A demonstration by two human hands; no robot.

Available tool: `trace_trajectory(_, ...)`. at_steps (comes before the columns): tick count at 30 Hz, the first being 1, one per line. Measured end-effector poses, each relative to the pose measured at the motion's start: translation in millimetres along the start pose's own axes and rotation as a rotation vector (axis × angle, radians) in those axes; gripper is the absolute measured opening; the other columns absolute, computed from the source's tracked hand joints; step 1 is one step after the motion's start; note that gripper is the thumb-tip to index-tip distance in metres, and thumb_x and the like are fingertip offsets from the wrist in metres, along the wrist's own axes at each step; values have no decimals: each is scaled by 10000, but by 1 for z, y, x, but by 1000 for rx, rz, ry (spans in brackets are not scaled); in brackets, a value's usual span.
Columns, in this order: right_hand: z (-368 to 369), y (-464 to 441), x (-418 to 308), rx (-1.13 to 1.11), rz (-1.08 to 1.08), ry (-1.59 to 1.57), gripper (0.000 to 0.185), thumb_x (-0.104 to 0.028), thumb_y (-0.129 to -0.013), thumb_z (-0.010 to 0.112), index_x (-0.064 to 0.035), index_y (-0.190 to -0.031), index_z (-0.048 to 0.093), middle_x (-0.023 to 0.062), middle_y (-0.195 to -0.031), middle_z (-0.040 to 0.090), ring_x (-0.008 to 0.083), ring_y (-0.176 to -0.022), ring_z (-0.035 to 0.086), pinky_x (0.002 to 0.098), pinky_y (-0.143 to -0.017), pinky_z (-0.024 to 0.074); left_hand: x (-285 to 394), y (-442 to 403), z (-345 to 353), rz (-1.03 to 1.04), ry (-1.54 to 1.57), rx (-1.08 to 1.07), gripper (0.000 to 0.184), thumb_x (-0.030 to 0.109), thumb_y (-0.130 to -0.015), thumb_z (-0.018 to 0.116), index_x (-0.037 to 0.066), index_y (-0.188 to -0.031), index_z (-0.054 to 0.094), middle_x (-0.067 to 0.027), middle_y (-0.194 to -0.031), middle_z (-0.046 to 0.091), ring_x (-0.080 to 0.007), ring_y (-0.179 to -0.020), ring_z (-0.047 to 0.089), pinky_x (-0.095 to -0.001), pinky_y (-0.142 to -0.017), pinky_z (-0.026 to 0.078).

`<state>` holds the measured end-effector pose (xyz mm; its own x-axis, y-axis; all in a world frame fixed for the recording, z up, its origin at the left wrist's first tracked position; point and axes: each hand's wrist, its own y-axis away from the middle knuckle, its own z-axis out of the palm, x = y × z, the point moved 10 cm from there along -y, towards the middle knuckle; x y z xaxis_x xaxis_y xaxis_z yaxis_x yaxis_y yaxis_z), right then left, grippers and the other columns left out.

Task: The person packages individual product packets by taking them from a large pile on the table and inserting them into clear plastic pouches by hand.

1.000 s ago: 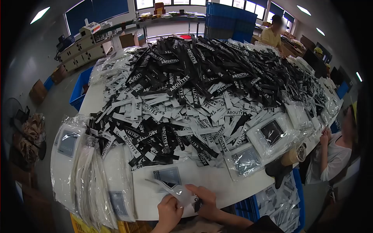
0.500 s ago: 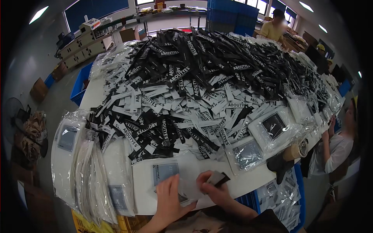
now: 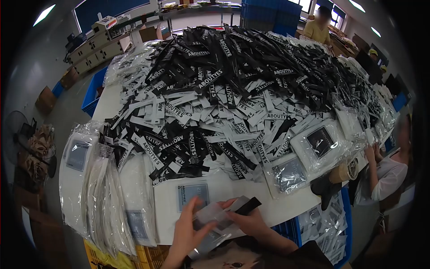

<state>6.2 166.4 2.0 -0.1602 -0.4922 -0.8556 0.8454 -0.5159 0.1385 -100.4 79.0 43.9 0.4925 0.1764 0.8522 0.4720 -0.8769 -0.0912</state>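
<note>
My right hand is closed on a black-and-white strip packet, held at a slant above the table's front edge. A translucent plastic bag lies between my two hands, its lower part sagging toward my lap. My left hand is on the bag's left side, thumb and fingers spread apart and slightly blurred; whether they touch the film is hard to see. Just beyond, a frosted bag with a grey printed label lies flat on the white table.
A big heap of black and white printed strip packets covers the table. Filled clear bags lie at left, more at right, near a brown cup. A blue crate stands lower right. Co-workers are at right and back.
My left hand has opened wider and shifted slightly left and down. My right hand has turned the strip packet to show more of it, and the translucent bag is now tilted between my hands.
</note>
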Motion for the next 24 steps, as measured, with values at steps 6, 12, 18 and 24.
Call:
trace_trajectory(6, -19, 19, -70, 356, -391, 738, 233, 2, -832, 551, 22, -1064, 564, 120, -983, 647, 195, -920, 630, 270, -771, 494, -18, -3, 2, -126, 180, -197, 150, 139, -836, 610, 0, -889, 626, -115, -604, 580, -139, -469, 516, -236, -484, 418)
trace_trajectory(12, -14, 13, 9, -304, 178, 745, 248, -145, -887, 536, 15, -1070, 589, 29, -766, 625, 74, -650, 528, 224, -596, 424, -19, 2, 9, -101, 195, -245, 146, 127, -832, 614, 6, -911, 636, -131, -596, 575, -141, -466, 509, -247, -473, 411)
trace_trajectory(18, -9, 21, 39, -588, 390, 363, 275, -175, -879, 555, 17, -1072, 595, -14, -802, 604, 33, -752, 485, 221, -664, 415, -11, 6, 20, -120, 148, -380, 133, 109, -823, 616, 13, -913, 640, -134, -588, 574, -171, -457, 523, -257, -467, 417)
trace_trajectory(24, 1, 19, 43, -647, 422, 573, 236, -127, -853, 574, 17, -1035, 616, -11, -814, 621, 50, -729, 516, 225, -653, 432, -6, 6, 29, -87, 161, -362, 126, 112, -818, 618, 18, -899, 636, -131, -564, 558, -192, -436, 510, -260, -451, 408)
